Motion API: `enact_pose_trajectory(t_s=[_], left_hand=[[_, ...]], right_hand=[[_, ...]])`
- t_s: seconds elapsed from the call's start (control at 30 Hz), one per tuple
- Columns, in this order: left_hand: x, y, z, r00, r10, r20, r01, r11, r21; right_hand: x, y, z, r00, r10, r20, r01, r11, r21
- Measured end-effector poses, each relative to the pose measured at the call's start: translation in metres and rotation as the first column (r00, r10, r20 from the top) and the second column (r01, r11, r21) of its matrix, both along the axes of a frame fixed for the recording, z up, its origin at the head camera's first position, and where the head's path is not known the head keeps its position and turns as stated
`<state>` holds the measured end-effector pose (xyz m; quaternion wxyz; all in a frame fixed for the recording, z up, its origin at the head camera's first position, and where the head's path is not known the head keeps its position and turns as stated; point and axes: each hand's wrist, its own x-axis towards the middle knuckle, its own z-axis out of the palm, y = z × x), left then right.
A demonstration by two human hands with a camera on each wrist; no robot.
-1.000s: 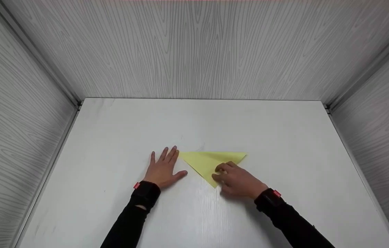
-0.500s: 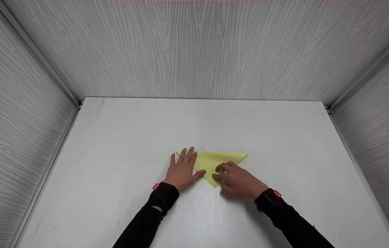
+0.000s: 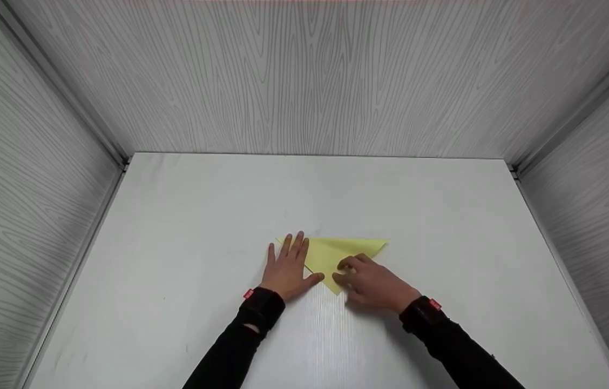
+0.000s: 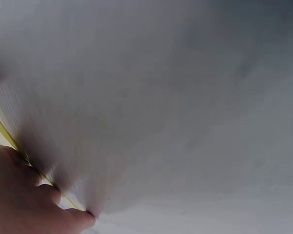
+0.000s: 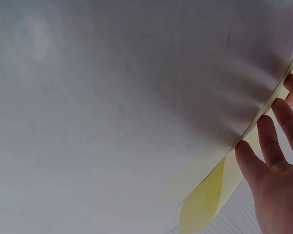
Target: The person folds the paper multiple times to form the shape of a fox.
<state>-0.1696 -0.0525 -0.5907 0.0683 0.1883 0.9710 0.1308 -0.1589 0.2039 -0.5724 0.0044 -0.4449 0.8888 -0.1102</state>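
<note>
A yellow sheet of paper (image 3: 329, 249), folded into a triangle, lies on the white table with its long edge at the back and a corner toward the person. My left hand (image 3: 285, 273) rests flat over its left part, fingers spread and thumb at the lower left edge. Bent fingers of my right hand (image 3: 374, 286) press their tips on the paper near its front corner. The right wrist view shows those fingertips along the paper's edge, with a yellow flap (image 5: 202, 200) curving up beside them. Only a thin strip of paper (image 4: 5, 130) shows in the left wrist view.
The white tabletop (image 3: 202, 200) meets a grey wood-grain panel (image 3: 304, 75) at the back. Similar panels stand along the left (image 3: 29, 178) and right (image 3: 596, 178) sides. Black wrist straps and dark sleeves cover both forearms.
My left hand has slid to the right from the paper's left corner and now covers its left part. The right hand has stayed in place on the paper.
</note>
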Motion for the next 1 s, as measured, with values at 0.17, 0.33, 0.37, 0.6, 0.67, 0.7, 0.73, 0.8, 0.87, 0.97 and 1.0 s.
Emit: enact_pose_trajectory(t_s=[0.17, 0.33, 0.37, 0.6, 0.67, 0.7, 0.73, 0.8, 0.87, 0.97, 1.0], left_hand=[[0.001, 0.000, 0.000, 1.000, 0.004, -0.002, -0.004, 1.000, 0.003], [0.002, 0.001, 0.000, 1.000, 0.002, 0.000, -0.002, 1.000, -0.001], [0.002, 0.002, 0.000, 1.000, 0.002, 0.000, -0.002, 1.000, -0.001], [0.003, 0.003, -0.001, 1.000, 0.001, -0.024, -0.001, 1.000, 0.003], [0.003, 0.002, -0.002, 0.999, -0.001, -0.036, 0.000, 1.000, -0.002], [0.003, 0.002, -0.003, 0.999, -0.002, -0.044, 0.002, 1.000, -0.005], [0.003, 0.002, -0.003, 0.999, -0.002, -0.050, 0.002, 1.000, -0.006], [0.003, 0.002, -0.005, 0.999, -0.001, -0.052, 0.001, 1.000, -0.012], [0.002, 0.002, -0.006, 0.999, 0.001, -0.048, -0.002, 1.000, -0.016], [0.001, 0.002, -0.006, 0.999, 0.005, -0.036, -0.006, 1.000, -0.026], [0.001, 0.002, -0.005, 0.999, 0.007, -0.036, -0.008, 1.000, -0.026]], right_hand=[[-0.001, -0.002, 0.002, 1.000, -0.010, 0.012, 0.010, 1.000, -0.008], [-0.003, -0.006, 0.005, 0.996, -0.069, 0.061, 0.071, 0.997, -0.036], [-0.004, -0.006, 0.005, 0.995, -0.084, 0.058, 0.086, 0.995, -0.045], [-0.010, -0.013, 0.004, 0.979, -0.184, -0.087, 0.175, 0.979, -0.104], [-0.011, -0.017, 0.003, 0.971, -0.209, -0.117, 0.199, 0.976, -0.092], [-0.011, -0.019, 0.003, 0.967, -0.223, -0.121, 0.215, 0.973, -0.078], [-0.011, -0.021, 0.003, 0.964, -0.240, -0.118, 0.234, 0.970, -0.062], [-0.012, -0.026, 0.003, 0.958, -0.277, -0.079, 0.276, 0.961, -0.029], [-0.012, -0.032, 0.003, 0.947, -0.320, -0.029, 0.320, 0.947, 0.010], [-0.013, -0.040, 0.004, 0.926, -0.376, 0.026, 0.374, 0.925, 0.064], [-0.013, -0.042, 0.005, 0.920, -0.390, 0.033, 0.387, 0.919, 0.073]])
